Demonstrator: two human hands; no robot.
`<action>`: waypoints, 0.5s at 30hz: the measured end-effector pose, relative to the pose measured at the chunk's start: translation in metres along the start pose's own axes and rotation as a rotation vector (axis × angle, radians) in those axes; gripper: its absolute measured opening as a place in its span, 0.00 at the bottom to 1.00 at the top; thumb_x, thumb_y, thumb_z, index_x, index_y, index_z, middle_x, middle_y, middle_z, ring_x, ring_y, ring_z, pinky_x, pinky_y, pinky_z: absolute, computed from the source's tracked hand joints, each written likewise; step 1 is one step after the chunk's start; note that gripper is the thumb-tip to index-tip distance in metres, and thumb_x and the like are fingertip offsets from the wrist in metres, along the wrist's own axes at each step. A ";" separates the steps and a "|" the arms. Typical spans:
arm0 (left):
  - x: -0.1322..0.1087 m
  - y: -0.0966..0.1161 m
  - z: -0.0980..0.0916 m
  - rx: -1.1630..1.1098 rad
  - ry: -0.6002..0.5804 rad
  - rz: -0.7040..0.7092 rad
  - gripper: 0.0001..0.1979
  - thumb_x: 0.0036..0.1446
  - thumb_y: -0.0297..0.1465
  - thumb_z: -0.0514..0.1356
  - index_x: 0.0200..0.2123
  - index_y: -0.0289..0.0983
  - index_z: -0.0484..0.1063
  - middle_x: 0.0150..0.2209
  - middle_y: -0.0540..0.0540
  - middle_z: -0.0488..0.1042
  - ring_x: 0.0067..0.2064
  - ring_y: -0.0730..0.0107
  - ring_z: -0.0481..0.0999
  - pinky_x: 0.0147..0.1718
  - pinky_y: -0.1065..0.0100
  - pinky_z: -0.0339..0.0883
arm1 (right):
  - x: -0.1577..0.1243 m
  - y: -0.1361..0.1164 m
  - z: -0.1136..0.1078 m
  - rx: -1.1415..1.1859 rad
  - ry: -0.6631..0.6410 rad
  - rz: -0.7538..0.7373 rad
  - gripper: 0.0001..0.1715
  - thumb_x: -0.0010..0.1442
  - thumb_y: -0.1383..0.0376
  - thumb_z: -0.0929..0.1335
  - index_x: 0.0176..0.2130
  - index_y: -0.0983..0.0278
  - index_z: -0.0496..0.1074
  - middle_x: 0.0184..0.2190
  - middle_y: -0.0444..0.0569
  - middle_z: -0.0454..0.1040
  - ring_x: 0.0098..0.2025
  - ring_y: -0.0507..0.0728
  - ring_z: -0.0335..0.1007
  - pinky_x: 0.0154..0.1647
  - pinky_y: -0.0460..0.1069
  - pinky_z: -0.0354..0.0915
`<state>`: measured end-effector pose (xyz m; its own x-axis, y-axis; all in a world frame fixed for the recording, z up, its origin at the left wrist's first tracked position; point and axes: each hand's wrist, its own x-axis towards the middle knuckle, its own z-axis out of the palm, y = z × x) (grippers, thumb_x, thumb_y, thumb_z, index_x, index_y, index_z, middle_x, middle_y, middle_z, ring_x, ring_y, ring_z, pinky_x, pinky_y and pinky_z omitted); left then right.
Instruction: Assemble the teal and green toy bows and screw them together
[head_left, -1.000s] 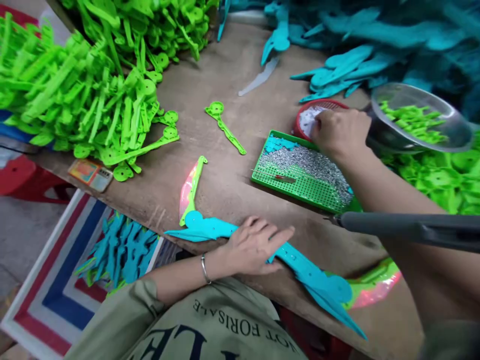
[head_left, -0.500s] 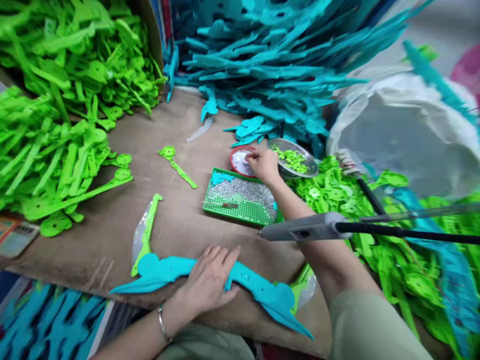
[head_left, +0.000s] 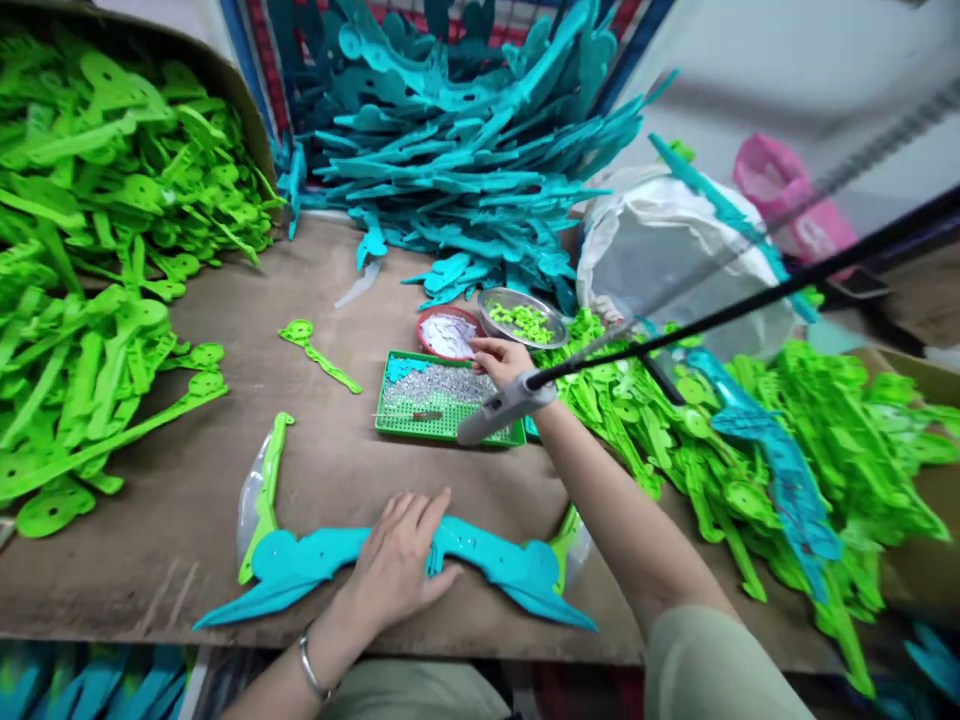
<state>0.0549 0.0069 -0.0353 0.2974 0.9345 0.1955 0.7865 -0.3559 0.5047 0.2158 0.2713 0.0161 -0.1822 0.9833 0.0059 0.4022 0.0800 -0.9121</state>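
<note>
My left hand (head_left: 399,562) lies flat, fingers spread, on a long teal plastic part (head_left: 487,560) at the near table edge. A green curved piece with clear film (head_left: 262,490) joins that part at its left end. My right hand (head_left: 501,360) is stretched out over the green tray of small silver screws (head_left: 435,400), fingers pinched beside the red bowl of white bits (head_left: 447,332); what they hold is too small to name. A grey hanging tool (head_left: 504,408) dangles in front of my right wrist.
A steel bowl of green bits (head_left: 522,318) stands behind the tray. Heaps of green parts (head_left: 90,280) fill the left, more green parts (head_left: 750,440) the right, a teal pile (head_left: 480,170) the back. One loose green part (head_left: 319,352) lies mid-table. A white sack (head_left: 675,250) stands at back right.
The camera has lifted and pulled back, showing more of the table. My right hand has moved from the red bowl toward the tray. My left hand stays on the teal part.
</note>
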 end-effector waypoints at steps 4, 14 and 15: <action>0.000 -0.001 -0.013 0.045 0.034 0.035 0.42 0.55 0.40 0.68 0.67 0.32 0.55 0.52 0.34 0.75 0.53 0.46 0.74 0.54 0.47 0.69 | -0.055 0.009 -0.024 0.059 0.053 -0.008 0.07 0.52 0.64 0.73 0.34 0.64 0.78 0.25 0.45 0.76 0.32 0.56 0.75 0.35 0.51 0.74; -0.009 -0.005 -0.028 0.116 0.015 0.096 0.38 0.57 0.44 0.66 0.65 0.31 0.62 0.55 0.33 0.75 0.53 0.48 0.73 0.56 0.50 0.64 | -0.203 0.001 -0.009 0.103 0.205 0.177 0.08 0.51 0.61 0.73 0.31 0.62 0.74 0.26 0.44 0.77 0.29 0.54 0.76 0.36 0.52 0.75; -0.009 -0.005 -0.028 0.116 0.012 0.089 0.38 0.57 0.45 0.66 0.65 0.31 0.62 0.55 0.33 0.75 0.52 0.48 0.74 0.55 0.50 0.65 | -0.214 0.000 -0.002 0.039 0.216 0.159 0.07 0.52 0.61 0.73 0.30 0.62 0.74 0.26 0.45 0.77 0.30 0.55 0.76 0.36 0.52 0.74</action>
<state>0.0329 -0.0001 -0.0162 0.3626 0.8991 0.2452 0.8149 -0.4336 0.3848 0.2568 0.0611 0.0163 0.0784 0.9954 -0.0554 0.3752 -0.0810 -0.9234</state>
